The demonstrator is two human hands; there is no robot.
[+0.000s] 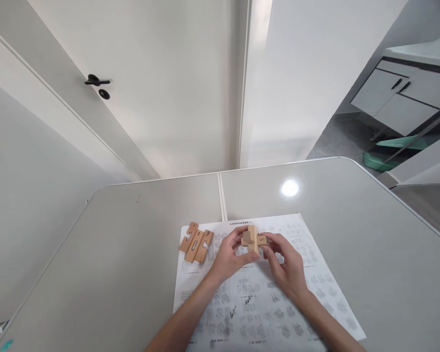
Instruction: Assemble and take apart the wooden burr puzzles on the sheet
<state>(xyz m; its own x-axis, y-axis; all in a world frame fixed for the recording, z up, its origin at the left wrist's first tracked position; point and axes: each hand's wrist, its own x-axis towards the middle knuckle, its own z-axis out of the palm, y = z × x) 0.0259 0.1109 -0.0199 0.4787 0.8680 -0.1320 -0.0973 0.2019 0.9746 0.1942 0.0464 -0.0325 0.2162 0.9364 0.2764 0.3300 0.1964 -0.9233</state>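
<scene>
Both hands hold a partly joined wooden puzzle (253, 238) just above a printed instruction sheet (256, 303). My left hand (228, 257) grips the puzzle's left side with curled fingers. My right hand (286, 264) pinches its right side, where a numbered block sticks out. Three loose notched wooden pieces (196, 243), marked with numbers, lie side by side on the sheet's upper left corner, a short way left of my left hand.
The sheet lies on a grey table (106, 264) with a seam down its middle. A white door with a black handle (97, 81) stands behind. Grey cabinets (399, 95) and a green dustpan (379, 159) are at the far right.
</scene>
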